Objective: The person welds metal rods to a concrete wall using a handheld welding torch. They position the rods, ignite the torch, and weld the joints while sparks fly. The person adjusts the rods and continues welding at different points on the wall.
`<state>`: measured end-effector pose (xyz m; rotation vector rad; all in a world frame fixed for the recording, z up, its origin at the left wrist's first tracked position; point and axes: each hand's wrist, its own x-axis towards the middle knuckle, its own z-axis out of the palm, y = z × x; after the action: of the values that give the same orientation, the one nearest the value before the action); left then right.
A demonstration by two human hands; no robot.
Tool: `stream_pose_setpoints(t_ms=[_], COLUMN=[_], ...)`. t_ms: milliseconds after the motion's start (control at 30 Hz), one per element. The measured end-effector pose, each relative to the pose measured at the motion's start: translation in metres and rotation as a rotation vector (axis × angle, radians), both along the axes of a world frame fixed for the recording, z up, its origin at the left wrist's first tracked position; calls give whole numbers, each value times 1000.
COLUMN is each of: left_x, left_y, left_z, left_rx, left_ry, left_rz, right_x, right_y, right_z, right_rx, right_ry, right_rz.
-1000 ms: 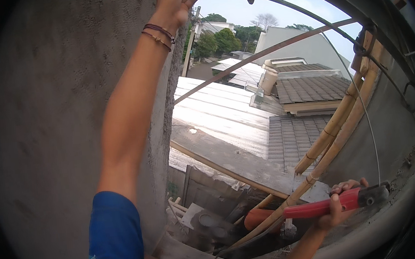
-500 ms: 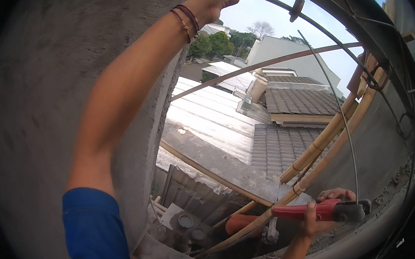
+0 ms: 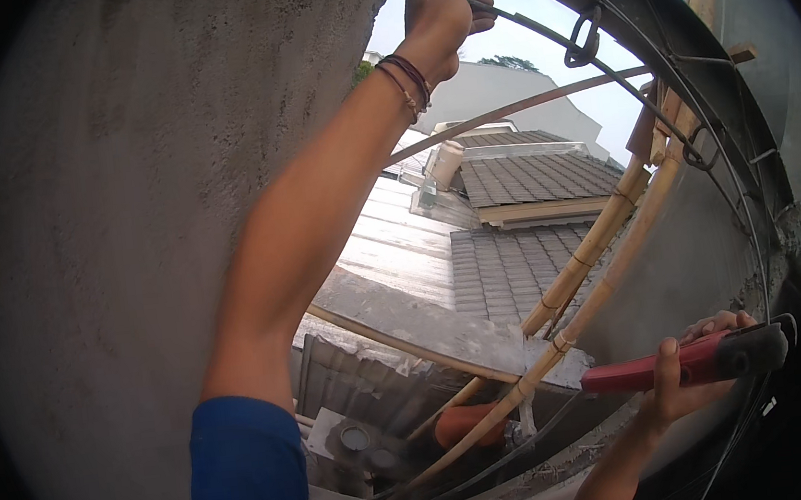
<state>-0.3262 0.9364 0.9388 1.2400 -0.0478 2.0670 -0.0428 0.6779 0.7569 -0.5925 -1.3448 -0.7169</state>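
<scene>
The right grip is wrapped tight around a red tool, with the thumb on the near side and the fingertips peeking over the far side. The tool's black head sticks out to the right of that grip. A thin wire rises from by the head, and a small bent bit of metal pokes out there too. High up and to the left, the left grip has its fingers curled around a dark bar. The bar slopes down to the right from that grip, with one loop on it close by and another loop farther down. Half a second ago the wire stood up in front of the roofs with its tip in the open; now it has swung right and runs up along the dark beam, so it is much nearer the bar. I cannot tell if they touch. A rough wall fills the space left of the left grip. Past the right grip, up and to the left, lean some poles. Far behind them are a tiled roof and a shiny white roof.
</scene>
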Motion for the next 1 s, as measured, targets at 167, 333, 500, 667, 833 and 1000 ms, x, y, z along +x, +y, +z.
stream_pose_setpoints(t_ms=[167, 333, 500, 667, 833, 1000], left_x=[4, 13, 4, -11, -17, -22], left_y=[-7, 3, 2, -5, 2, 21], left_z=[-4, 0, -3, -10, -11, -3], left_rx=[33, -35, 42, 16, -19, -22], left_ry=[-33, -26, -12, 72, 73, 87], left_rz=[-51, -19, -65, -64, -40, 175], right_x=[-26, -58, -72, -76, -84, -89], right_y=[-36, -42, -7, 27, 48, 70], right_z=[26, 9, -52, -71, -78, -75], right_rx=[-62, 15, 23, -15, -59, 33], right_ry=[-79, 48, 67, -6, 26, -37], right_rz=[-170, -333, -220, -245, -193, -264])
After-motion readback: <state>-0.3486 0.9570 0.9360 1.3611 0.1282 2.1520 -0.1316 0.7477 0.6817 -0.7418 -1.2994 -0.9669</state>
